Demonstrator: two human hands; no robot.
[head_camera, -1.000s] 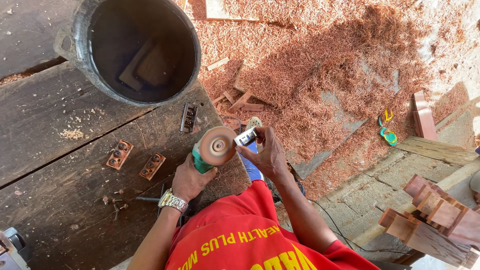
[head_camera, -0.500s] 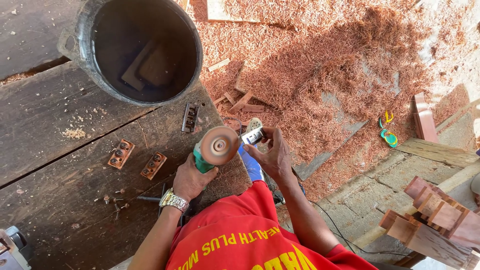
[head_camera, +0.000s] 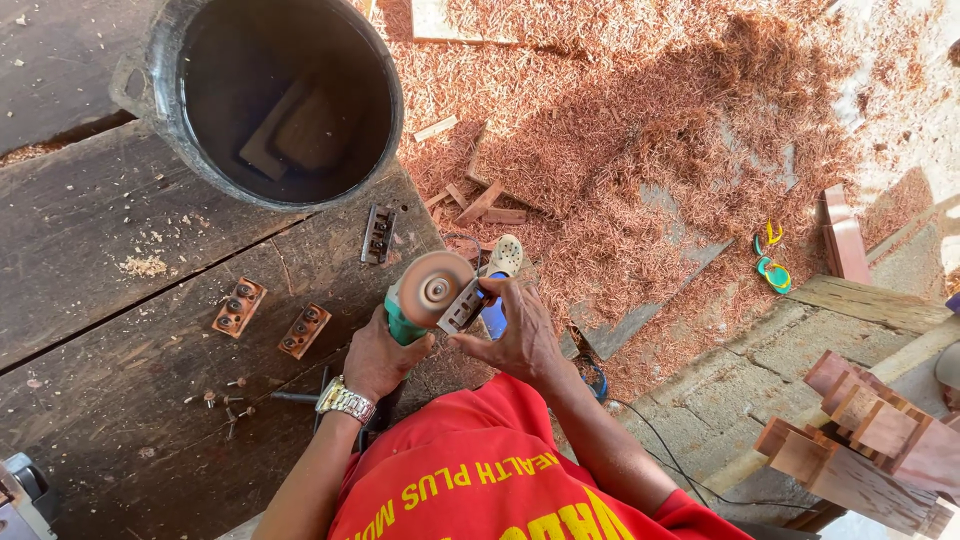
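Grinder (head_camera: 420, 305) over table (head_camera: 120, 420) edge near bucket (head_camera: 275, 100), body gripped in closed left hand (head_camera: 380, 355), right hand (head_camera: 515, 335) fingers (head_camera: 478, 290) pinching metal key (head_camera: 462, 308) at disc (head_camera: 435, 288); probably heavy, rigid, best held by body.

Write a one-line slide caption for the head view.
Left hand grips a green angle grinder while the right hand presses a small metal blade against its disc, above a dark wooden bench.
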